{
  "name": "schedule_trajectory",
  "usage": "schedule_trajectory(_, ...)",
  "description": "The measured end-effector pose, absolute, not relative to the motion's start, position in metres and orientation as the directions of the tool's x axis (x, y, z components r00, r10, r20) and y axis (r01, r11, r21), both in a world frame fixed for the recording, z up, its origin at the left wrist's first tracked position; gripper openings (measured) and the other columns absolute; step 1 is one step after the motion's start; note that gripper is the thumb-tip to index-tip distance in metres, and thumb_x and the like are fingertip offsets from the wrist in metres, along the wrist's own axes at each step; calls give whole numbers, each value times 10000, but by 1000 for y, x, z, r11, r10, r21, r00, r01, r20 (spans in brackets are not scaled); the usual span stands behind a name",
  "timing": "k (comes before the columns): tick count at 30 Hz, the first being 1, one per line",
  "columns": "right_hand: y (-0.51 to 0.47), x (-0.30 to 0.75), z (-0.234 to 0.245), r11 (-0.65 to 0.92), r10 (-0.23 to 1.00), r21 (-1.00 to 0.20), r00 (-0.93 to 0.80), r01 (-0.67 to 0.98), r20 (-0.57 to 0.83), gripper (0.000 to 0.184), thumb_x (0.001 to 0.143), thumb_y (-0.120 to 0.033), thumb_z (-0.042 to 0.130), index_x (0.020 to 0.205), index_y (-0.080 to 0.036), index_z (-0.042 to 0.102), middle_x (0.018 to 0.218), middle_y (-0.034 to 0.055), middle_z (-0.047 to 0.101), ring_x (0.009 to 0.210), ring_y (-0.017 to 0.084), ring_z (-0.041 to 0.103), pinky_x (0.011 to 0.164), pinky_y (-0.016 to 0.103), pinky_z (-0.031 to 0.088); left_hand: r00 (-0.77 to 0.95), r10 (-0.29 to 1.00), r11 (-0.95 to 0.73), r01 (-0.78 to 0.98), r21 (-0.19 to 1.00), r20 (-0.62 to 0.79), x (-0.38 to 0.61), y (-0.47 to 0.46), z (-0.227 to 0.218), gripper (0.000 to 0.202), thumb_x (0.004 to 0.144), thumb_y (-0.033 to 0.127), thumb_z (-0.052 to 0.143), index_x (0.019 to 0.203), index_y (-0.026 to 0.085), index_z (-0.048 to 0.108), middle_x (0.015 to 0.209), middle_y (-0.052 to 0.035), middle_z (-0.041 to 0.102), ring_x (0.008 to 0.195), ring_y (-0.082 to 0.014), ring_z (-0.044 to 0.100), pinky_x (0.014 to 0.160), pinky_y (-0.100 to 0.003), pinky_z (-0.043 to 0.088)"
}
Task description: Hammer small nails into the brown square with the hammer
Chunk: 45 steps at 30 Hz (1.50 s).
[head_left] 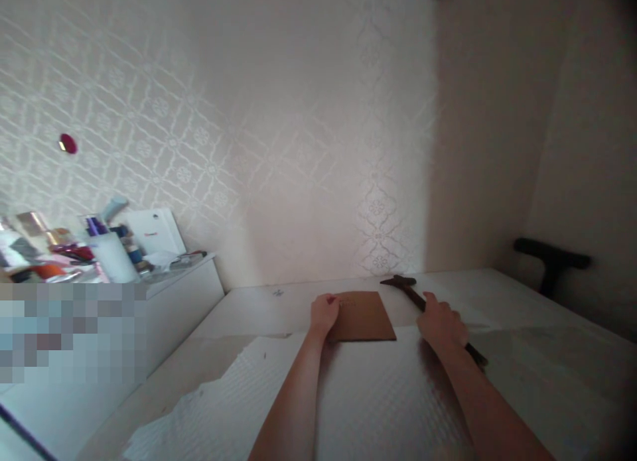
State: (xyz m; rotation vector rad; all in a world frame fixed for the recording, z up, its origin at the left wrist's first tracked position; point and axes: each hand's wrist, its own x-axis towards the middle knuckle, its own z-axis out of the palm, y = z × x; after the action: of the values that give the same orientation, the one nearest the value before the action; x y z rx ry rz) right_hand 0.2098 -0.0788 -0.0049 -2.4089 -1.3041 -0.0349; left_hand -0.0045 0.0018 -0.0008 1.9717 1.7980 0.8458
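A brown square board (365, 317) lies flat on the white table (522, 355) near the wall. My left hand (323, 313) rests on the board's left edge with its fingers curled, pinching something too small to make out. My right hand (440, 323) is wrapped round the handle of a dark hammer (404, 285), whose head lies on the table just past the board's far right corner. The handle's end sticks out behind my right wrist.
A white cabinet (179, 295) at the left carries a cluster of bottles, jars and a white cup (113, 257). A black handle-like object (550, 259) stands past the table's right edge. Patterned wallpaper backs the table. A torn cover sheet (209, 408) lies near me.
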Motion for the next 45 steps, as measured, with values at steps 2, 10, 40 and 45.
schedule_trajectory(2, -76, 212, -6, -433, 810, -396, 543, 810, 224, 463, 840, -152, 347, 1301, -156, 394, 951, 156, 627, 873, 265, 612, 710, 359, 436, 22, 980, -143, 776, 615, 200, -5, 1, 0, 207, 844, 219, 505, 914, 196, 699, 980, -39, 694, 956, -168, 617, 831, -224, 430)
schedule_trajectory(10, -61, 206, -7, -143, 829, -755, 494, 640, 262, 422, 850, -294, 390, 1247, -161, 444, 886, 86, 678, 763, 204, 641, 670, 302, 457, 11, 981, -133, 761, 635, 193, -6, 0, 2, 226, 829, 201, 488, 947, 184, 680, 998, -45, 688, 962, -161, 613, 838, -224, 435)
schedule_trajectory(40, -74, 176, -2, 78, 944, -428, 72, 901, 323, 469, 879, -224, 399, 1346, -260, 405, 993, 82, 649, 900, 210, 618, 760, 290, 423, 490, 871, -486, 847, 216, 41, 24, -50, 0, 578, 871, 414, 353, 1352, 94, 357, 1440, -191, 267, 1342, -333, 177, 1077, -501, 165)
schedule_trajectory(45, -73, 173, -2, 73, 943, -439, 81, 895, 321, 472, 877, -208, 397, 1346, -267, 405, 997, 83, 653, 898, 208, 621, 750, 282, 426, 508, 859, -509, 839, 193, 61, 24, -49, -1, 579, 871, 405, 353, 1339, 63, 372, 1429, -212, 275, 1341, -334, 178, 1085, -479, 157)
